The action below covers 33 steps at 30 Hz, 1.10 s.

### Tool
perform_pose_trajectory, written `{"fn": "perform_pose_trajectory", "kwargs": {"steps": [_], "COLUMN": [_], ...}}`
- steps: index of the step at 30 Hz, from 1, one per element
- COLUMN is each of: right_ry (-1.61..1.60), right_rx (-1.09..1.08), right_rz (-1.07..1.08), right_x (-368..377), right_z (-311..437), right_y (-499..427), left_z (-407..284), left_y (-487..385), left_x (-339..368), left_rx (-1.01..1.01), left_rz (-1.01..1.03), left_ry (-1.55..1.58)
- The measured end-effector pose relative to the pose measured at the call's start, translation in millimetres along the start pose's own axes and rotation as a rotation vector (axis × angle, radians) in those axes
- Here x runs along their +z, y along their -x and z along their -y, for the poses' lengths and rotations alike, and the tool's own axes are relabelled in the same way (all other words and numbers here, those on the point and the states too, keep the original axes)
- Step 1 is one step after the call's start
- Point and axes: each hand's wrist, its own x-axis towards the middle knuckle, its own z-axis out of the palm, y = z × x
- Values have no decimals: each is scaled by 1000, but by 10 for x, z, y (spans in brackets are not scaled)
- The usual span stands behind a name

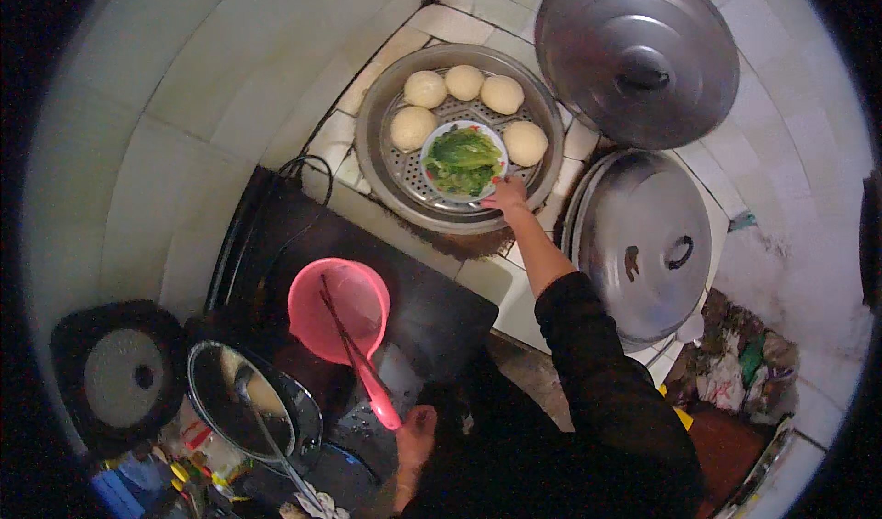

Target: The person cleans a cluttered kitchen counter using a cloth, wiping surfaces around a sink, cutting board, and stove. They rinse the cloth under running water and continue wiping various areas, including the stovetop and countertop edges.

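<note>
My right hand (508,195) reaches into a large metal steamer pot (372,174) and grips the near right rim of a white plate of green leafy vegetables (463,157). The plate rests on a perforated steamer tray (406,167). Several pale round buns (501,94) sit around it along the far side and both flanks. My left hand (417,428) is low in the view, beside the handle end of a pink plastic ladle (339,309). Its fingers are partly hidden, so a hold on the handle cannot be made out. Dark chopsticks (344,326) lie across the ladle.
A big metal lid (637,50) leans on the wall behind the pot. To the right stands another lidded metal pot (641,243). A black countertop (406,291) holds the ladle. At lower left is a dark pan (238,416) with a metal utensil inside. A cable (310,164) loops near the wall.
</note>
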Motion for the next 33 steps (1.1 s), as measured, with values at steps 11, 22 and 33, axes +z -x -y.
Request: {"fn": "perform_pose_trajectory", "kwargs": {"steps": [11,22,33], "right_ry": [-1115,-808,-120], "right_rx": [658,134,-590], "right_rz": [-70,-147,819], "right_x": [-715,-1224,743], "right_z": [1133,2158,3180], "right_y": [510,3185,6741], "left_z": [262,1006,2766], "left_y": [416,1392,3577], "left_x": [-27,16,232], "left_rx": [13,113,-170], "left_rz": [-154,-303,-653], "left_ry": [-51,129,506]}}
